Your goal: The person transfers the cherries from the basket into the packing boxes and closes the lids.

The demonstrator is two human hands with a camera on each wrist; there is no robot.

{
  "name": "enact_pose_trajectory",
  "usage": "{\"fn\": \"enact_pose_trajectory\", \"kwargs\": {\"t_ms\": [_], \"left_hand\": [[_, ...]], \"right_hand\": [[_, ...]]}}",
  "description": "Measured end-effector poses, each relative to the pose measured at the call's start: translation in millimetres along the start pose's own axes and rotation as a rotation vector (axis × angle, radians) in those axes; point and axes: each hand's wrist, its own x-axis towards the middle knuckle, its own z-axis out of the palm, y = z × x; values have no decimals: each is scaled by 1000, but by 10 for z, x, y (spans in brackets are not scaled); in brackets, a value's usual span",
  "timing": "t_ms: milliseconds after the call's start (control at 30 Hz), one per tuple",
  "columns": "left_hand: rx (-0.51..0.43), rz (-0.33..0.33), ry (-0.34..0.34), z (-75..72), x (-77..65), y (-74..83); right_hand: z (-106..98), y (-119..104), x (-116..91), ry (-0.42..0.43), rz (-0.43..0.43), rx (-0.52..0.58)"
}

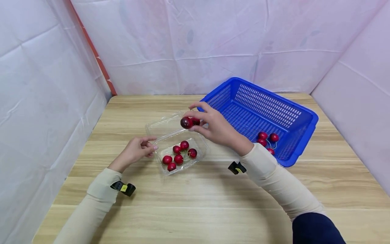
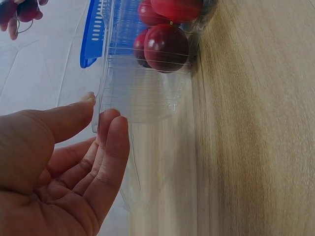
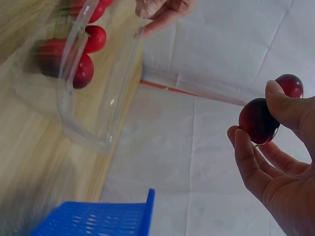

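Pinching a dark cherry (image 1: 186,122) between thumb and fingertips, our right grip (image 1: 217,127) hangs raised at about 1 o'clock from the middle of the clear container (image 1: 166,149), counting 12 as straight away from us. A second cherry (image 1: 196,121) sits close beside the first; how firmly it is held we cannot tell. Six more cherries (image 1: 178,159) lie in the container, whose lid (image 1: 164,125) spreads open at 11 o'clock. Our left grip (image 1: 137,150) holds the container's edge between thumb and fingers at 10 o'clock. The blue basket (image 1: 274,106) stands on the counter (image 1: 182,210) at 2 o'clock, with a few cherries (image 1: 262,135) towards its own 6 o'clock side.

We judge that a light, even pinch suits best, since such round, glossy skin could slip under a squeeze. Wherever we set the pair down, we should lower it slowly, as either cherry could roll. We also do well to hold the edge gently, because thin plastic probably flexes or skids.
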Motion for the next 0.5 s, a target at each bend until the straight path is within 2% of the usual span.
{"fn": "enact_pose_trajectory", "kwargs": {"t_ms": [267, 500], "left_hand": [[-2, 5, -1, -1, -11, 2], [-9, 12, -1, -1, -4, -13]], "right_hand": [[132, 0, -7, -22, 33, 51], [234, 40, -21, -53, 27, 59]]}}
